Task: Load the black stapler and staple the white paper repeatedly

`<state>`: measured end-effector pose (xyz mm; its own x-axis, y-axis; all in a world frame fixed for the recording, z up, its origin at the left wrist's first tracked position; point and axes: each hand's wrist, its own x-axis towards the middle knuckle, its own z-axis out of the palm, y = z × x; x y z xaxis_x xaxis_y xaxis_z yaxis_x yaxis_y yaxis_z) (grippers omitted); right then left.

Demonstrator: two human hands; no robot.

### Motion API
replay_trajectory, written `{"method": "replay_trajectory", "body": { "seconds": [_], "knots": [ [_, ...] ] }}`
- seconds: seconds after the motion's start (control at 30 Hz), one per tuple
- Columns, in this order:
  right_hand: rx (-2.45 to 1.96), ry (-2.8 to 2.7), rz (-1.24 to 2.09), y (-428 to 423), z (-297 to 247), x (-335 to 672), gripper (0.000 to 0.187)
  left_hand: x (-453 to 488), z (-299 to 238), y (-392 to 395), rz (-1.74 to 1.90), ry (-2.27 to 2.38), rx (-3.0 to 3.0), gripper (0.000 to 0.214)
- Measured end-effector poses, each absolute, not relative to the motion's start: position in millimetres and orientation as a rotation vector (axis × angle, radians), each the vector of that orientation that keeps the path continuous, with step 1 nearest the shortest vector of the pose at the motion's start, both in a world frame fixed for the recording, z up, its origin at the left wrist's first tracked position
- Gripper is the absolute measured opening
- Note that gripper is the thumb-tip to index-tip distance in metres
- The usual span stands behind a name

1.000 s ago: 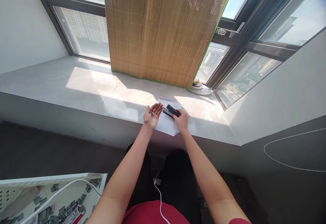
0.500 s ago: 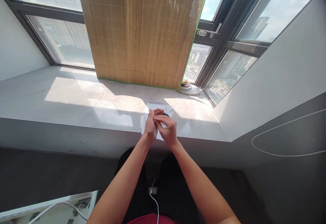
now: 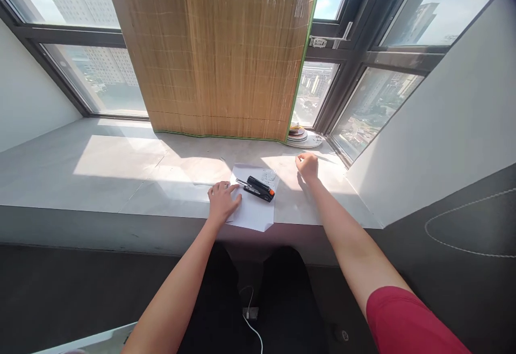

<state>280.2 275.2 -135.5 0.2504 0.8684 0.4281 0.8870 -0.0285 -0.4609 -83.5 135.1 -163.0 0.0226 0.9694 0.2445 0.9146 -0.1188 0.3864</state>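
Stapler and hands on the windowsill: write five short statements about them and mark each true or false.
1. The stapler lies on the white paper. True.
2. The right hand grips the stapler. False: it is apart from it, over the windowsill to the right.
3. The left hand rests on the paper's left edge. True.
4. The bamboo blind covers all the window panes. False: window panes show bare on both sides of it.
5. A stack of plates stands on the windowsill by the blind's right corner. True.

Black stapler (image 3: pixel 258 188) w/ orange end lies atop white paper sheet (image 3: pixel 253 214), at sill (image 3: pixel 121 182) front edge.
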Motion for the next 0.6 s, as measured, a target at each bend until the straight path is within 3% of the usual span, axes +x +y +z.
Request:
{"method": "replay_trajectory", "body": {
  "seconds": [0.2, 0.4, 0.6],
  "knots": [
    [-1.870, -1.731, 0.100, 313.0, -167.0, 280.7, 0.024, -86.2, -156.3, 135.4, 0.609, 1.977, 2.197, 0.042],
    [-1.799, -1.798, 0.137, 311.8, -180.1, 286.5, 0.036, -85.0, -153.6, 133.1, 0.604, 1.957, 2.192, 0.045],
    [-1.808, -1.807, 0.100, 300.3, -178.4, 282.2, 0.026, -85.3, -153.2, 133.5, 0.585, 1.933, 2.205, 0.049]
  ]
}}
